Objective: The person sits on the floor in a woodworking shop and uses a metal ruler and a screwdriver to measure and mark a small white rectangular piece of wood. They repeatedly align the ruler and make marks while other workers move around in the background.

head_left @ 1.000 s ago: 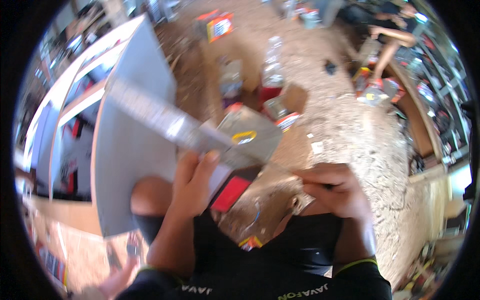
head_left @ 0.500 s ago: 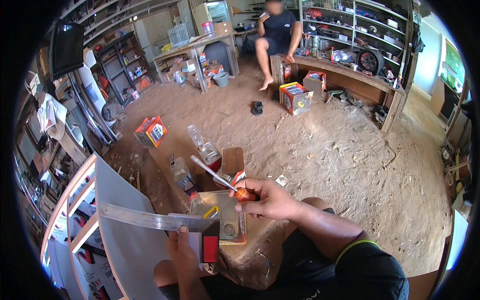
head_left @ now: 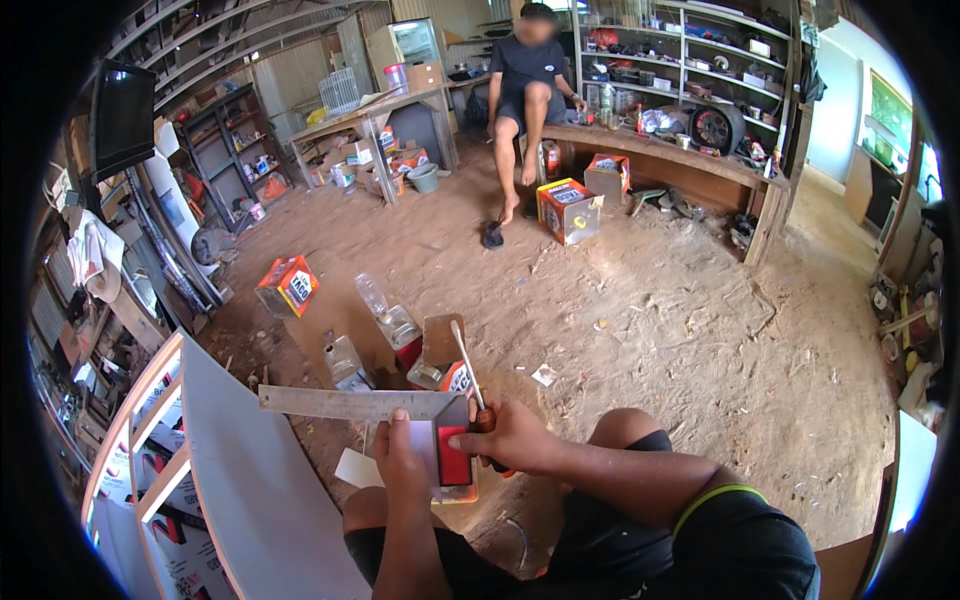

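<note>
A long steel ruler [head_left: 330,403] lies level across my left hand [head_left: 403,460], whose thumb presses on its lower edge. Under the ruler's right end is a pale flat piece [head_left: 424,448] beside a black-edged block with a red face [head_left: 456,452]. Whether the ruler and block are joined, I cannot tell. My right hand [head_left: 515,437] is closed round a screwdriver [head_left: 469,366] with an orange-brown handle, its shaft pointing up and slightly left. The right thumb rests on the red face. Behind both hands, an orange-and-white tin [head_left: 458,378] is partly hidden.
A white panel on a wooden frame [head_left: 240,440] stands close at my left. Clear bottles [head_left: 372,294] and a brown board [head_left: 443,341] are just ahead. Farther off are orange tins [head_left: 288,287], a bench [head_left: 690,160] and a seated person [head_left: 528,75].
Both hands have come together; the ruler and block moved right, and the right thumb now touches the red face. The screwdriver has turned more upright. The seated person has lowered a hand and shifted their legs.
</note>
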### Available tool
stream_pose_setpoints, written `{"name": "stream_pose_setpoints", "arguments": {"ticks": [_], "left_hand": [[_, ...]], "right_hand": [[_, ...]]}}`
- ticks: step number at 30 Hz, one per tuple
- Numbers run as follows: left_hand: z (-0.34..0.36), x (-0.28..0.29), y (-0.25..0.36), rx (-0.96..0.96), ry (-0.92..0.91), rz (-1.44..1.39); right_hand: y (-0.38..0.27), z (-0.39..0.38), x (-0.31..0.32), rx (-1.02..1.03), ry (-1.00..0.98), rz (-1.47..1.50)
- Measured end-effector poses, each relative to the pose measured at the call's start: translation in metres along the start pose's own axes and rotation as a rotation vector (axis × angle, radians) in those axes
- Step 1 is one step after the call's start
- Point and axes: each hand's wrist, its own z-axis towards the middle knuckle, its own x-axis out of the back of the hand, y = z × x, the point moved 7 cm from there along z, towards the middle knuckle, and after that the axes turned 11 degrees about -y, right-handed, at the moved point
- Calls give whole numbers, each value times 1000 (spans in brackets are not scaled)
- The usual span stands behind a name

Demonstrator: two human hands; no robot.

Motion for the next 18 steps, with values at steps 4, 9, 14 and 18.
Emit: {"name": "stream_pose_setpoints", "arguments": {"ticks": [4, 9, 14, 18], "left_hand": [[6, -20, -8, 34, -11, 26], [10, -29, -13, 44, -12, 11], [15, -21, -22, 89, -6, 58], [15, -9, -27, 44, 37, -11]], "right_hand": [[-10, -2, 9, 41, 74, 72], [-12, 0, 16, 4, 76, 154], [4, 13, 20, -31, 102, 86], [21, 24, 13, -117, 116, 19]]}}
